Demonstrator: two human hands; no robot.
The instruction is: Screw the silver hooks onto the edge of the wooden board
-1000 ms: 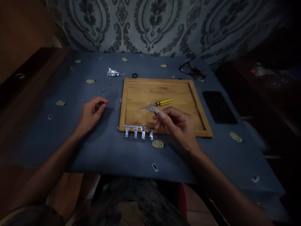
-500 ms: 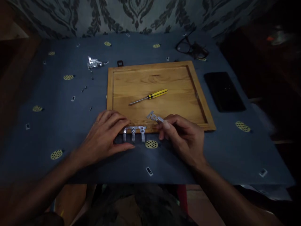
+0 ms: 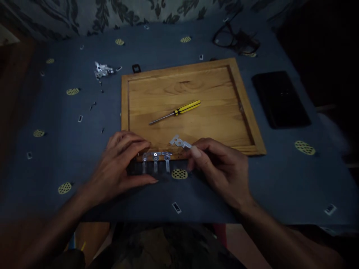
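Note:
My right hand (image 3: pixel 218 164) pinches a small flat metal bracket (image 3: pixel 179 142) with holes in its wide end, held just above the near edge of a wooden framed panel (image 3: pixel 193 89). Along that near edge sits a row of three similar metal brackets (image 3: pixel 155 160), their narrow ends sticking out over the cloth. Screw heads show on them. My left hand (image 3: pixel 126 160) rests at the panel's near left corner, thumb and fingers apart around the row. On the panel lies a yellow and black screwdriver (image 3: pixel 179 110), its tip to the left.
A pile of metal brackets (image 3: pixel 103 70) and several loose screws (image 3: pixel 102 131) lie left of the panel. A black square piece (image 3: pixel 136 68) sits at its far edge. Eyeglasses (image 3: pixel 235 39) lie at the far right, with a dark flat device (image 3: pixel 280 99) nearer. Patterned blue cloth (image 3: pixel 50 160) covers the table.
In my right hand the bracket has turned, so its holed end faces up more flatly and lies slightly further left. The view has shifted a little; my left hand keeps its place at the row.

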